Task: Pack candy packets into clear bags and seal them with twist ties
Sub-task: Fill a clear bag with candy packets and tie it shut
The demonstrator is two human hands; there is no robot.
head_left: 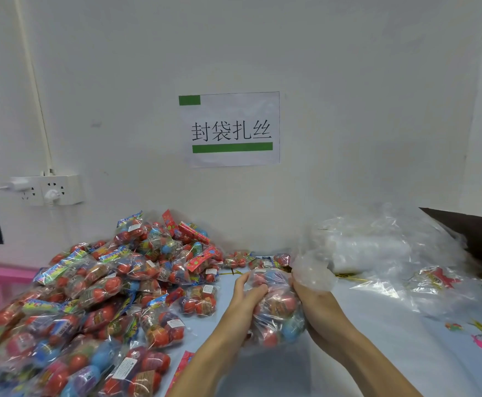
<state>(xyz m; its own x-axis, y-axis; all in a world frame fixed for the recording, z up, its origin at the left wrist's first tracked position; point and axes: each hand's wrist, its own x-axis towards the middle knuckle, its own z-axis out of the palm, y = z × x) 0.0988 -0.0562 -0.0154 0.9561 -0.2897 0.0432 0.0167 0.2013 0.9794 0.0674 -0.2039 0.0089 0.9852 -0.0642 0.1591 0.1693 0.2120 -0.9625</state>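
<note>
We hold a clear bag (pixel 277 308) of candy between both hands, just above the pale blue table (pixel 377 339), a little right of the middle and near us. It is stuffed with red balls and one blue one, and its crumpled open neck (pixel 314 270) rises at the far right end. Our left hand (pixel 248 296) curls round the bag's left side, fingers spread over the plastic and thumb pressed into it. Our right hand (pixel 317 305) cups the right side with its fingers wrapped behind, so it clamps the bag near the neck; the fingertips themselves are hidden by plastic. To the left a large heap of candy packets (pixel 105 296) covers the table from the near edge back to the wall, and a few more packets (pixel 251 260) lie in a row at the far side, just beyond the bag. Thin yellow twist ties (pixel 348 277) lie on the table just right of the neck. Farther right is a loose pile of empty bags (pixel 391 247). On the white wall behind hangs a paper sign (pixel 231 128) with green bars and black characters, and well to its left a socket block (pixel 53 190) with a white plug. A pink stool (pixel 2 279) shows at the far left edge.
</note>
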